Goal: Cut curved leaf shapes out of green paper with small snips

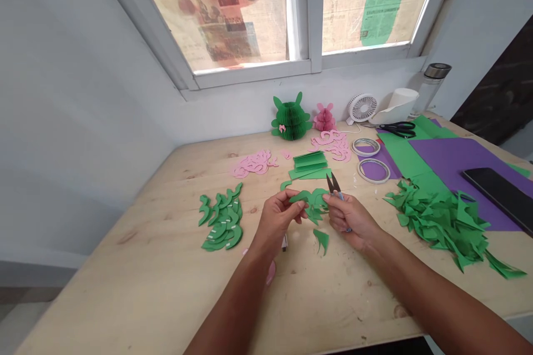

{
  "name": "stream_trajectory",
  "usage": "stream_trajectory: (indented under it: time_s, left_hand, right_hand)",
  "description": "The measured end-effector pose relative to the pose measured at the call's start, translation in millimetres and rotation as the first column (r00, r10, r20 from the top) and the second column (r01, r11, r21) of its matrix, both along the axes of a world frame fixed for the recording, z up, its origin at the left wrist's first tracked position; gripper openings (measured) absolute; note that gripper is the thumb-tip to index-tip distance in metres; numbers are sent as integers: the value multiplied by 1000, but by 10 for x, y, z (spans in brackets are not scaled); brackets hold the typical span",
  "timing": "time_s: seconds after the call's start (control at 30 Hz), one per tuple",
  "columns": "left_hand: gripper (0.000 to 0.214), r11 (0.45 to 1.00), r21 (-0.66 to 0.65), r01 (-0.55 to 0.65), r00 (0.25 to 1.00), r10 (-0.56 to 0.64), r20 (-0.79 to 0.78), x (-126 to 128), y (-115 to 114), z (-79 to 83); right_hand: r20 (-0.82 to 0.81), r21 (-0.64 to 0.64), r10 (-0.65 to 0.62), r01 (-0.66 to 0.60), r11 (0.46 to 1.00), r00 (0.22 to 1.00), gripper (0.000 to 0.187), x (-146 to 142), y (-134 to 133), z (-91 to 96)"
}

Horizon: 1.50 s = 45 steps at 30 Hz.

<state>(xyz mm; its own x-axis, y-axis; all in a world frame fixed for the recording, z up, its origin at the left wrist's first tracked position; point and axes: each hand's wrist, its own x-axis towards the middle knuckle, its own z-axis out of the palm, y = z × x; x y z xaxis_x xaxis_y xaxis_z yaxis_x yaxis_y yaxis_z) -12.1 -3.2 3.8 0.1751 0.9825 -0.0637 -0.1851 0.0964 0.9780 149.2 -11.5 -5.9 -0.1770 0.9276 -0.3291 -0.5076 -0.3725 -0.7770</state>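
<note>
Pinched in my left hand is a curved green paper cutout, its right edge reaching the fingertips of my right hand. That right hand is closed around small scissors, blades pointing up and away from me; its thumb and finger also touch the paper. Green scraps lie on the table below the hands. To the left sits a pile of curled green paper pieces, some with white strips on them. Partly hidden under my left forearm is a pink paper piece.
Pink cutouts and folded green paper lie behind my hands. Further back stand a green honeycomb paper figure, a pink one and a fan. At right are tape rolls, green scraps, black scissors and a phone.
</note>
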Motion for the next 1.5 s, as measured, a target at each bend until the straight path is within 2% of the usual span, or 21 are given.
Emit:
stream_trajectory:
  time_s: [0.23, 0.43, 0.8, 0.97, 1.13, 1.3, 1.43, 1.5]
  left_hand:
    - [23, 987, 122, -105, 992, 113, -63, 34, -27, 18]
    - [25, 976, 193, -104, 987, 125, -97, 38, -42, 24]
    - [32, 979, 184, -90, 990, 108, -92, 44, -40, 33]
    - [24, 982, 139, -130, 986, 143, -87, 44, -39, 22]
    - [18, 984, 149, -93, 988, 110, -110, 41, -34, 18]
    - [15, 969, 215, -118, 978, 152, -146, 25, -21, -25]
    - [11, 940, 320, -123, 953, 202, -228, 5, -27, -43]
    - [6, 906, 412, -101, 915, 248, -320, 1, -43, -37]
  right_hand:
    - [-21, -25, 31, -31, 999, 999, 42, 9, -3, -4]
    - [-45, -27, 28, -30, 999, 999, 42, 18, -2, -28]
    - [-100, -33, 86, -90, 995, 991, 41, 26, 7, -37]
    - [-92, -23, 87, -89, 996, 992, 41, 27, 4, -41]
    - [-61, -21, 79, -80, 997, 995, 40, 5, -4, -45]
    - [59, -29, 24, -23, 999, 998, 33, -28, -12, -32]
    - [226, 60, -137, 127, 990, 964, 30, -43, -23, 15]
    - [254, 99, -167, 146, 984, 953, 30, -49, -31, 31]
